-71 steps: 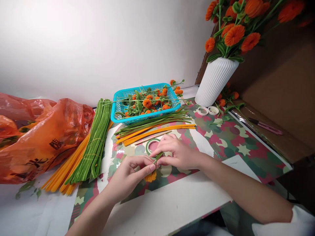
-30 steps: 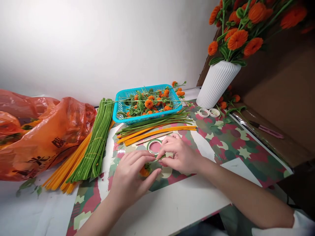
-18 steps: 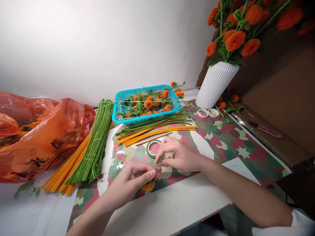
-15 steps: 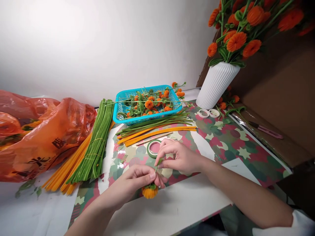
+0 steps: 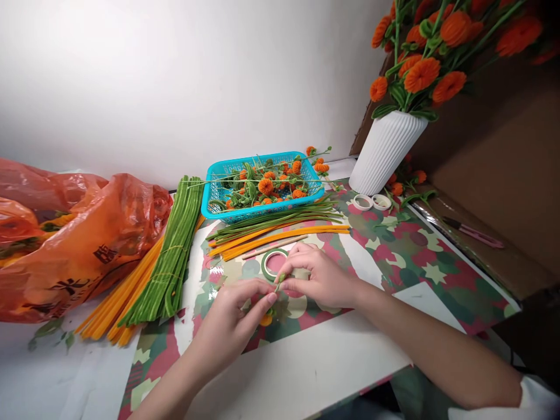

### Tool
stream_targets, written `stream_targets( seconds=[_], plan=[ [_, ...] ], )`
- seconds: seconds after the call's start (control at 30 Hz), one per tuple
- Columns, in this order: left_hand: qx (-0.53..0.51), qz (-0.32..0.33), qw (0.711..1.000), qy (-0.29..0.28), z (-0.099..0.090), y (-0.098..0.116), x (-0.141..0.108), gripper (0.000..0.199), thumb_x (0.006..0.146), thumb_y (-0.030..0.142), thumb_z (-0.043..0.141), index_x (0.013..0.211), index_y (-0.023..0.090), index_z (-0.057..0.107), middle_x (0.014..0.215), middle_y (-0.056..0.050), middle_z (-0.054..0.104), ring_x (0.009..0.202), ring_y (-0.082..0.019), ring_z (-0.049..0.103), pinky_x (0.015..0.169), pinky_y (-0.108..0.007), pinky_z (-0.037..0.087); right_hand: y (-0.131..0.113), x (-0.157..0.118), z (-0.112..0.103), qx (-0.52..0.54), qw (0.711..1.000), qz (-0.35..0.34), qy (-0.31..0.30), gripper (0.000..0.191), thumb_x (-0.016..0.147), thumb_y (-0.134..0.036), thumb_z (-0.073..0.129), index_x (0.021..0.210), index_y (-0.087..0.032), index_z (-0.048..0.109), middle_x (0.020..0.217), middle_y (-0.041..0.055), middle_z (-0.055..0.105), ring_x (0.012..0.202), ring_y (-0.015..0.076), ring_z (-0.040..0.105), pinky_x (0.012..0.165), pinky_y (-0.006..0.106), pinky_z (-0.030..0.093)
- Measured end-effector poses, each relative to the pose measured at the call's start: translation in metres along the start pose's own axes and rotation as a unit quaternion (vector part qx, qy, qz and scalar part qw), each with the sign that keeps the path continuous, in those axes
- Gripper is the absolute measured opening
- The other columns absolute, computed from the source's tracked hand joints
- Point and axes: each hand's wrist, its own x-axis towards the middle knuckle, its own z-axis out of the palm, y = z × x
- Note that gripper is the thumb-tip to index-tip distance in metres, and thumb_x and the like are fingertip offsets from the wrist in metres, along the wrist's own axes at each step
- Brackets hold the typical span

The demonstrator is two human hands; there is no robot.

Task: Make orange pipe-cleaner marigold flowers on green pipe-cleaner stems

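Observation:
My left hand is closed, its thumb and fingertips pinching a thin green stem. A yellow-orange chenille flower shows below these fingers, mostly hidden behind the thumb and blurred. My right hand is also closed, with thumb and index finger on the green upper end of the same stem. The two sets of fingertips nearly meet. Just behind them a roll of green tape lies flat on the camouflage-patterned sheet.
Behind lie green and yellow chenille stems, a thin wooden stick and a blue basket of orange flowers. To the left are a green bundle and an orange bag. At right stand a white vase, white tape rolls and a pink cutter.
My left hand has moved up along the stem toward the right fingertips and turned, and the flower head now shows less. My right hand has hardly moved.

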Motion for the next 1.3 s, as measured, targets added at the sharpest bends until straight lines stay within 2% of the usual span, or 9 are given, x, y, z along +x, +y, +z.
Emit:
stream_targets(
  seconds=[0.1, 0.17, 0.37, 0.43, 0.57, 0.73, 0.83, 1.0, 1.3],
  plan=[
    [-0.133, -0.068, 0.98, -0.129, -0.007, 0.002, 0.0, 0.03, 0.092, 0.038, 0.05, 0.08, 0.018, 0.068, 0.084, -0.005, 0.071, 0.078, -0.018, 0.064, 0.072, -0.029, 0.051, 0.001, -0.001, -0.002, 0.012, 0.999, -0.022, -0.039, 0.005, 0.08, -0.019, 0.073, 0.08, -0.022, 0.069, 0.082, -0.0003, 0.061, 0.089, 0.0163, 0.053, 0.089, 0.034, 0.037],
    [-0.192, -0.09, 0.963, -0.165, -0.009, 0.003, 0.0, 0.032, 0.091, 0.041, 0.05, 0.08, 0.017, 0.068, 0.084, -0.007, 0.071, 0.076, -0.019, 0.065, 0.072, -0.03, 0.052, 0.001, -0.001, -0.003, 0.021, 0.998, -0.032, -0.058, 0.003, 0.081, -0.02, 0.071, 0.08, -0.021, 0.069, 0.08, -0.0007, 0.06, 0.089, 0.0159, 0.053, 0.09, 0.034, 0.036],
    [-0.036, -0.022, 0.999, 0.014, -0.001, 0.005, 0.002, 0.015, 0.081, 0.035, 0.065, 0.082, 0.021, 0.07, 0.083, -0.003, 0.072, 0.079, -0.019, 0.064, 0.07, -0.027, 0.049, 0.0, 0.0, 0.001, -0.001, 1.0, 0.003, -0.01, 0.011, 0.078, -0.024, 0.075, 0.074, -0.019, 0.065, 0.076, -0.0013, 0.056, 0.082, 0.0154, 0.052, 0.083, 0.033, 0.038],
    [0.011, -0.003, 0.999, 0.042, 0.002, 0.006, 0.003, 0.014, 0.084, 0.032, 0.063, 0.082, 0.021, 0.069, 0.079, -0.002, 0.071, 0.074, -0.017, 0.062, 0.068, -0.026, 0.047, 0.0, 0.0, 0.004, -0.011, 1.0, 0.019, -0.009, 0.011, 0.078, -0.023, 0.074, 0.074, -0.02, 0.065, 0.076, -0.0015, 0.056, 0.082, 0.0156, 0.052, 0.086, 0.035, 0.037],
    [0.026, -0.015, 0.999, 0.015, 0.001, 0.005, 0.002, 0.023, 0.091, 0.033, 0.051, 0.08, 0.019, 0.066, 0.077, -0.002, 0.067, 0.069, -0.015, 0.057, 0.063, -0.024, 0.043, 0.0, 0.0, 0.005, -0.022, 0.999, 0.024, -0.004, 0.008, 0.079, -0.022, 0.074, 0.075, -0.02, 0.067, 0.077, -0.0011, 0.057, 0.086, 0.0163, 0.052, 0.089, 0.037, 0.036],
    [-0.093, -0.061, 0.991, -0.075, -0.005, 0.002, 0.001, 0.032, 0.093, 0.041, 0.046, 0.077, 0.018, 0.062, 0.076, -0.003, 0.059, 0.072, -0.016, 0.054, 0.064, -0.025, 0.044, 0.001, -0.001, 0.003, 0.003, 0.999, -0.018, -0.035, 0.003, 0.082, -0.019, 0.07, 0.083, -0.022, 0.069, 0.08, -0.0008, 0.059, 0.088, 0.0163, 0.051, 0.091, 0.036, 0.035],
    [-0.122, -0.065, 0.986, -0.088, -0.008, 0.001, 0.001, 0.032, 0.092, 0.04, 0.047, 0.073, 0.018, 0.06, 0.074, -0.002, 0.056, 0.071, -0.015, 0.053, 0.065, -0.025, 0.044, 0.002, -0.001, 0.003, 0.017, 0.999, -0.017, -0.041, 0.001, 0.084, -0.021, 0.068, 0.085, -0.022, 0.068, 0.08, -0.0005, 0.059, 0.087, 0.0164, 0.051, 0.092, 0.037, 0.034],
    [-0.087, -0.045, 0.993, -0.069, -0.006, 0.005, 0.003, 0.031, 0.091, 0.036, 0.049, 0.067, 0.018, 0.056, 0.067, 0.001, 0.056, 0.066, -0.013, 0.052, 0.061, -0.023, 0.041, -0.001, 0.0, 0.004, -0.003, 0.998, -0.002, -0.063, 0.006, 0.085, -0.023, 0.068, 0.08, -0.021, 0.065, 0.077, -0.0016, 0.057, 0.089, 0.0165, 0.051, 0.096, 0.04, 0.03],
    [0.067, 0.015, 0.994, 0.087, 0.0, -0.001, 0.002, 0.013, 0.083, 0.031, 0.063, 0.081, 0.022, 0.072, 0.066, 0.0, 0.07, 0.065, -0.016, 0.061, 0.063, -0.025, 0.045, -0.004, 0.0, 0.006, -0.036, 0.999, 0.008, -0.032, 0.007, 0.086, -0.019, 0.065, 0.079, -0.021, 0.064, 0.075, -0.0021, 0.062, 0.088, 0.0172, 0.053, 0.092, 0.041, 0.031]
  ],
)
